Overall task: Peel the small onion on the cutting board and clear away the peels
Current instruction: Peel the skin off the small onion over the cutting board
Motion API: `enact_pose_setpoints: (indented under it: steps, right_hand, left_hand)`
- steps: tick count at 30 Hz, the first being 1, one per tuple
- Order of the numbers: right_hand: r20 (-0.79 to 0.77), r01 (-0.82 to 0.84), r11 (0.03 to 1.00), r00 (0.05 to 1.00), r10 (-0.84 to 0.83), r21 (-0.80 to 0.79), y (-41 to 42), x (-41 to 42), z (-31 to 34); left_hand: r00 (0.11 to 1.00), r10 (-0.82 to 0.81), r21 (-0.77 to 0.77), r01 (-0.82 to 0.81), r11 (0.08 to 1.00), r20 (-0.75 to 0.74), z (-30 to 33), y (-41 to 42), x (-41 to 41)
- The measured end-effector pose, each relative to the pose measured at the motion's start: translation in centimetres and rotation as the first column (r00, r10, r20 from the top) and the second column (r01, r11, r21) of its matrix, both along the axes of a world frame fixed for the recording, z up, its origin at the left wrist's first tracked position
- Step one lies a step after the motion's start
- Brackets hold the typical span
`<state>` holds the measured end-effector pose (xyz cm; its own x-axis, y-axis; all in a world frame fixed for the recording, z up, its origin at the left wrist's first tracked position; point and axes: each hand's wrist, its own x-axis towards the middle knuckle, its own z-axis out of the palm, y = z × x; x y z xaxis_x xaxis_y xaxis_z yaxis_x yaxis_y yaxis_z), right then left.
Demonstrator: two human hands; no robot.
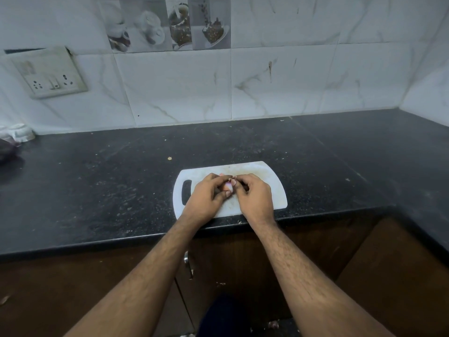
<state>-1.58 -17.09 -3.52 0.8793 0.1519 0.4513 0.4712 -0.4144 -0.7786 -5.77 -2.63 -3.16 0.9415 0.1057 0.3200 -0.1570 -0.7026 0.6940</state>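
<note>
A small pale pink onion (228, 186) is held just above the white cutting board (272, 188), mostly hidden by fingers. My left hand (206, 199) cups it from the left, thumb under it. My right hand (255, 198) pinches at its top right side with the fingertips. Both hands meet over the middle of the board. No loose peels are clearly visible on the board.
The board lies near the front edge of a black stone counter (97, 181), its handle slot (186, 192) at the left. A tiled wall with a socket plate (49, 74) rises behind. A dark object and a white cloth (17, 133) sit far left. Brown cabinets are below.
</note>
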Motion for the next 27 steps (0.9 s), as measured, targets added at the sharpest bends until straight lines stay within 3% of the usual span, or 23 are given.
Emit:
enact_pose_setpoints:
  steps: [9,15,27]
  right_hand:
    - [-0.17,0.037,0.994,0.985,-0.02,0.102,-0.3,-0.1,0.3]
    - [-0.285,0.065,0.994,0.958,-0.038,0.085,-0.2,0.8,0.4]
    - [-0.331,0.139,0.988,0.938,-0.107,0.073,0.3,1.5,0.3]
  left_hand:
    - [0.998,-0.036,0.023,0.035,0.999,0.046,-0.2,0.0,-0.2]
    - [0.998,-0.022,0.019,0.021,1.0,0.06,0.1,-0.1,-0.1]
    - [0.998,0.031,-0.008,-0.031,1.0,0.06,0.3,-0.3,0.0]
